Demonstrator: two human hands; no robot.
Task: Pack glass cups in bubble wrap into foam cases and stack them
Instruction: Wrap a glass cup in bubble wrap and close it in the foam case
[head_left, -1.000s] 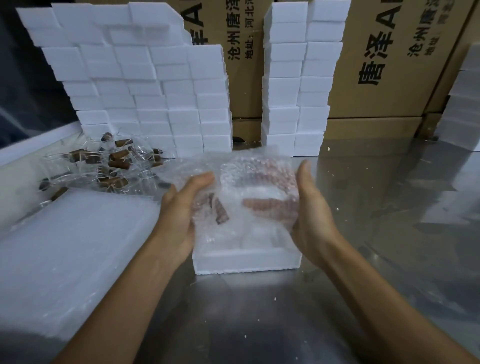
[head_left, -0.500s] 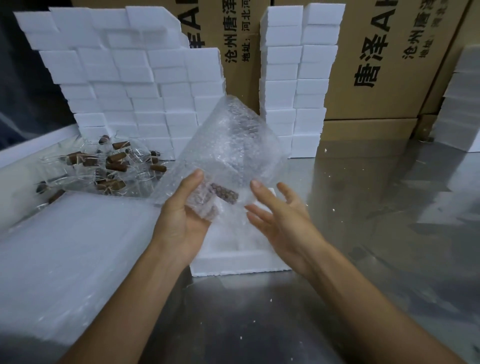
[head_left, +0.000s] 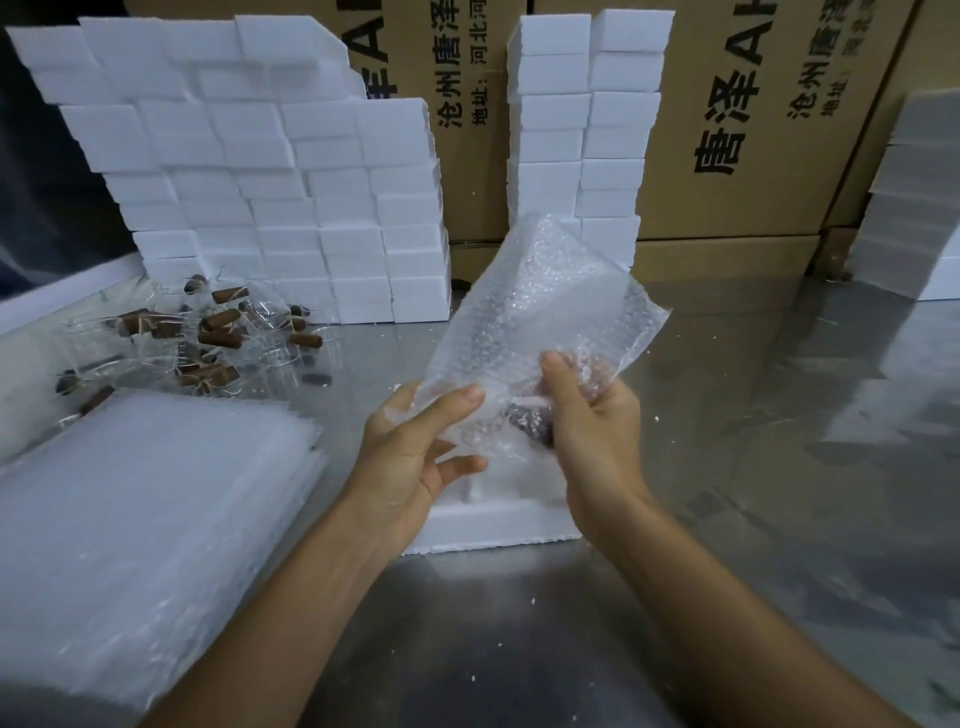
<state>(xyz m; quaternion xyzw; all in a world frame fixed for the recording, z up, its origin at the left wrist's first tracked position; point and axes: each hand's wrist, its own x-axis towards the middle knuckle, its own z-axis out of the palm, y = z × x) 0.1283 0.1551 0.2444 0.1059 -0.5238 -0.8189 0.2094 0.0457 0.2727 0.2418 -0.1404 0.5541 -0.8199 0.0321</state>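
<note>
A bubble wrap bag (head_left: 540, 322) was held up above the middle of the counter (head_left: 727, 467). Its long side was tilted, with the low end near the hands and the top end pointing up, far and a little to the right. Something dark brown was seen through the low end of the bag, between the two hands. A glass cup could not be made out clearly inside it.

The low left edge of the bag was pinched by the left hand (head_left: 415, 457), between the thumb and the curled fingers. The low right part was gripped by the right hand (head_left: 597, 415), with the fingers wrapped round the wrap and the dark thing inside.

Just under the hands, an open foam case (head_left: 483, 525) was set flat on the counter. Most of its inside was hidden by the hands and the bag.

The counter was shiny grey metal, and small white crumbs were scattered on it. A thick pile of bubble wrap sheets (head_left: 145, 519) was laid at the near left. Behind it, at the far left, a heap of glass cups (head_left: 208, 332) with brown handles was seen; the clear glass was hard to make out. A wide wall of stacked foam cases (head_left: 270, 171) was built behind the heap. A tall stack of foam cases (head_left: 587, 119) was placed at the far middle. More foam (head_left: 914, 208) was cut off at the right edge. Cardboard boxes (head_left: 753, 145) with black print were lined up along the back.
</note>
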